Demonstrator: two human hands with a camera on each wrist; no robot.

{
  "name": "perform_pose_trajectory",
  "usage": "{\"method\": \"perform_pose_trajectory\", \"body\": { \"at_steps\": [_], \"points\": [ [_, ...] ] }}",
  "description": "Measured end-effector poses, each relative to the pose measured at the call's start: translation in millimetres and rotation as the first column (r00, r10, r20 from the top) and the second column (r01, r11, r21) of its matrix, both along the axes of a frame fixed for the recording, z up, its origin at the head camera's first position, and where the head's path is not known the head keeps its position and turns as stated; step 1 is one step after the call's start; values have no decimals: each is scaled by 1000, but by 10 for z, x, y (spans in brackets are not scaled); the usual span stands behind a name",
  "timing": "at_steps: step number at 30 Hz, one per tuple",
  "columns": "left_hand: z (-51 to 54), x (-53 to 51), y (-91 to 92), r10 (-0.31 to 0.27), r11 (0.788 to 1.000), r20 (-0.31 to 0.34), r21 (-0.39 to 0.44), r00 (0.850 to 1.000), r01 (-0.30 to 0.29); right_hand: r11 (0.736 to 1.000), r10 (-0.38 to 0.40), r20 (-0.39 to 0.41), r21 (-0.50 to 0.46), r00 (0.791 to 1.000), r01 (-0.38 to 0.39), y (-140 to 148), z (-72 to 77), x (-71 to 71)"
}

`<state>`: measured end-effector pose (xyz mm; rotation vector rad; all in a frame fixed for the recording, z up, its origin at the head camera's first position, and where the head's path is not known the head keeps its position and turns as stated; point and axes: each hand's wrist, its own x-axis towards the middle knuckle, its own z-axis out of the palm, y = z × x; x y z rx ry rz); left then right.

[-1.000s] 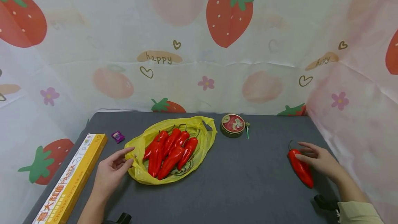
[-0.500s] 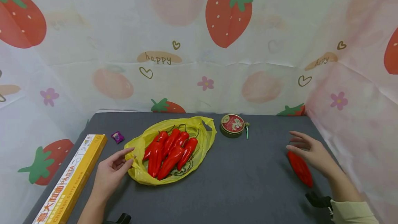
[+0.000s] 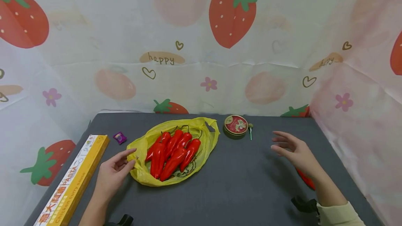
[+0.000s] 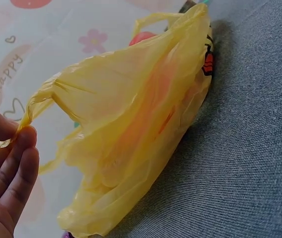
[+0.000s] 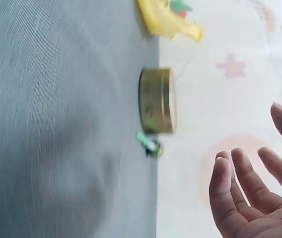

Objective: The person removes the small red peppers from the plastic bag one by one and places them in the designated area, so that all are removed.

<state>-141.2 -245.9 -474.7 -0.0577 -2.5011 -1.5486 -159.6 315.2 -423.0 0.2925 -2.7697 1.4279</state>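
Note:
My left hand [image 3: 114, 172] pinches the left edge of a yellow plastic bag [image 3: 141, 175] between thumb and fingers; the left wrist view shows the pinched bag handle [image 4: 39, 101]. Inside the spread mouth of the bag lie several red chili peppers [image 3: 172, 163]. My right hand [image 3: 295, 152] hovers over the right part of the table with its fingers relaxed and nothing in them. Behind its wrist, one more red chili pepper [image 3: 306, 180] lies on the table, mostly hidden by the arm.
A round red-topped tin [image 3: 235, 127] stands near the back edge, beside a small green-stemmed lollipop [image 3: 250, 131]. A purple wrapped candy [image 3: 119, 137] lies left of the bag. Along the left edge is a long yellow pasta box [image 3: 75, 180]. A printed cloth [image 3: 201, 44] hangs behind the grey table [image 3: 232, 191].
My right hand has left the lone chili pepper on the table and moved left, towards the middle. The left hand stays at the bag's edge.

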Motion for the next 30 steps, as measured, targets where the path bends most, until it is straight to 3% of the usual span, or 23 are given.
{"method": "perform_pose_trajectory", "body": {
  "at_steps": [10, 16, 24, 30],
  "points": [
    [5, -5, -2, -3, 1000, 23, 16, 1000, 3, 998, 35, 5, -53, 999, -35, -404, -133, -26],
    [0, -5, -23, 4, 1000, 27, 3, 1000, -4, 994, 62, 43, -93, 997, -58, -708, -109, -14],
    [-14, 9, -22, -4, 1000, -21, 13, 1000, 5, 986, 121, 55, -123, 991, -113, -1080, -108, -56],
    [-11, 11, -12, -3, 1000, -2, 9, 1000, 3, 975, 164, 79, -165, 983, -150, -1263, -134, -90]
  ]
}}
